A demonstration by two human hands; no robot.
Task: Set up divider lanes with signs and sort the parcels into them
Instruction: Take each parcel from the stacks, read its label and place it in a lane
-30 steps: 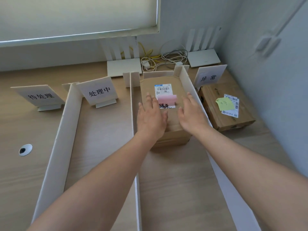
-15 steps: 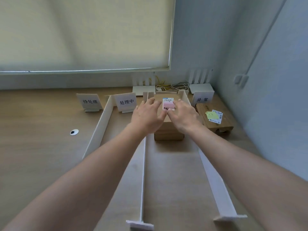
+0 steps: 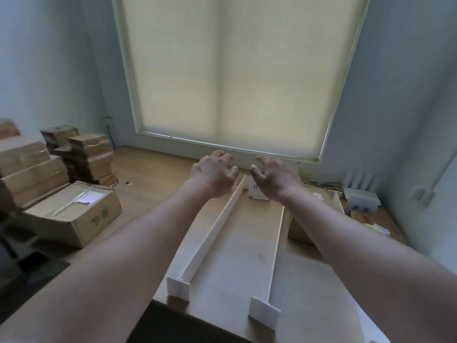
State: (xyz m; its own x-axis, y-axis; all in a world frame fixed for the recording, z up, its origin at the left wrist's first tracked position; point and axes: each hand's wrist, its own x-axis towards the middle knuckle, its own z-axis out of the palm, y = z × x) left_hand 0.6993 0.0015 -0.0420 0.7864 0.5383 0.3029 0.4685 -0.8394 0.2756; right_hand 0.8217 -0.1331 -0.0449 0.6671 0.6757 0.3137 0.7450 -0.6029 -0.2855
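Observation:
My left hand (image 3: pixel 212 173) and my right hand (image 3: pixel 275 178) hover above the far end of the table with fingers loosely curled, holding nothing. Below them run two white divider strips, the left divider (image 3: pixel 210 233) and the middle divider (image 3: pixel 276 248), each on a flat foot. A white sign (image 3: pixel 256 191) stands partly hidden behind my right hand. The brown parcel (image 3: pixel 298 231) sits in the lane right of the middle divider, mostly hidden by my right forearm. Another white sign (image 3: pixel 359 206) stands at the far right with a second parcel (image 3: pixel 363 217) beside it.
A stack of cardboard boxes (image 3: pixel 32 174) and a large open-topped carton (image 3: pixel 71 214) stand at the left of the table. White routers (image 3: pixel 361 193) and cables lie at the back right corner. The window blind (image 3: pixel 232 70) fills the wall ahead. The table's near edge (image 3: pixel 197 315) is close below.
Both hands have lifted off the parcel and moved left, away from it. The view has swung up and left, bringing the box stack into sight.

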